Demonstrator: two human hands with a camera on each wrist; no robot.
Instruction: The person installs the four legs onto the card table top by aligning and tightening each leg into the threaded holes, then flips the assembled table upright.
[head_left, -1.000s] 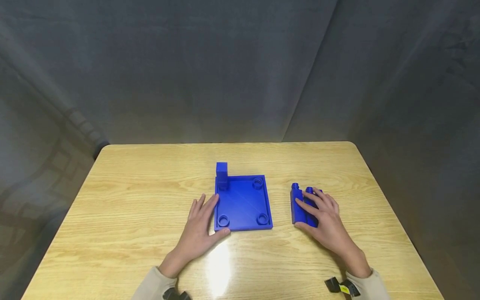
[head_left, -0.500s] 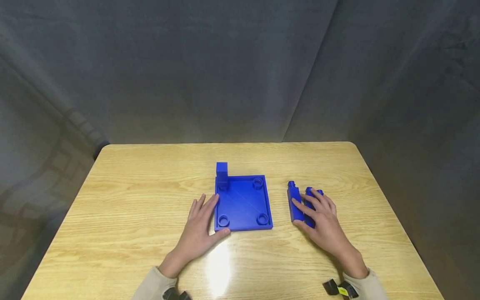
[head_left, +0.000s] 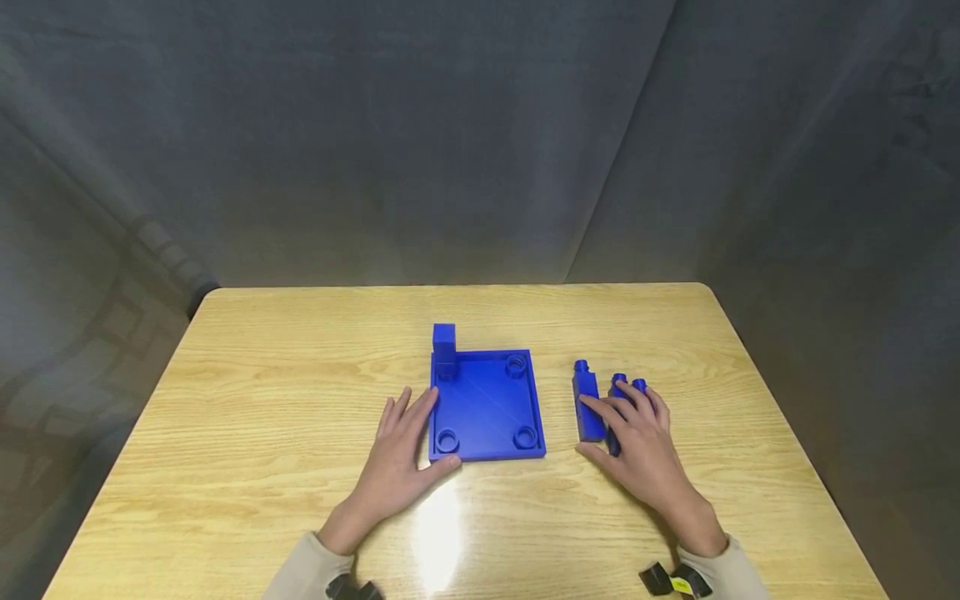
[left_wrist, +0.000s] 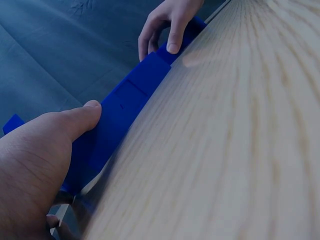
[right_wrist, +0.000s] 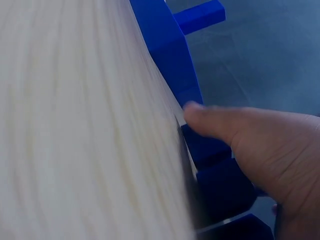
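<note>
A blue square tray-like panel [head_left: 486, 408] lies on the table with its raised rim up and round threaded sockets in its corners. One square blue leg [head_left: 444, 343] stands upright in the back left socket. My left hand [head_left: 397, 467] rests at the panel's front left corner, index finger along the left rim and thumb at the front edge. To the right lie three loose blue legs with threaded ends. My right hand [head_left: 643, 454] spreads over them. Its index finger touches the leftmost leg [head_left: 590, 421], thumb near that leg's base; the hand partly hides the other two legs [head_left: 618, 381].
The wooden table [head_left: 262, 400] has rounded back corners. A dark grey curtain [head_left: 420, 167] hangs behind it and along both sides. Light glares off the tabletop in front of the panel. Black straps sit at both wrists.
The leftmost leg has slid slightly left and back, apart from the other two. My right hand has shifted a little left. My left hand and the panel have stayed put.
</note>
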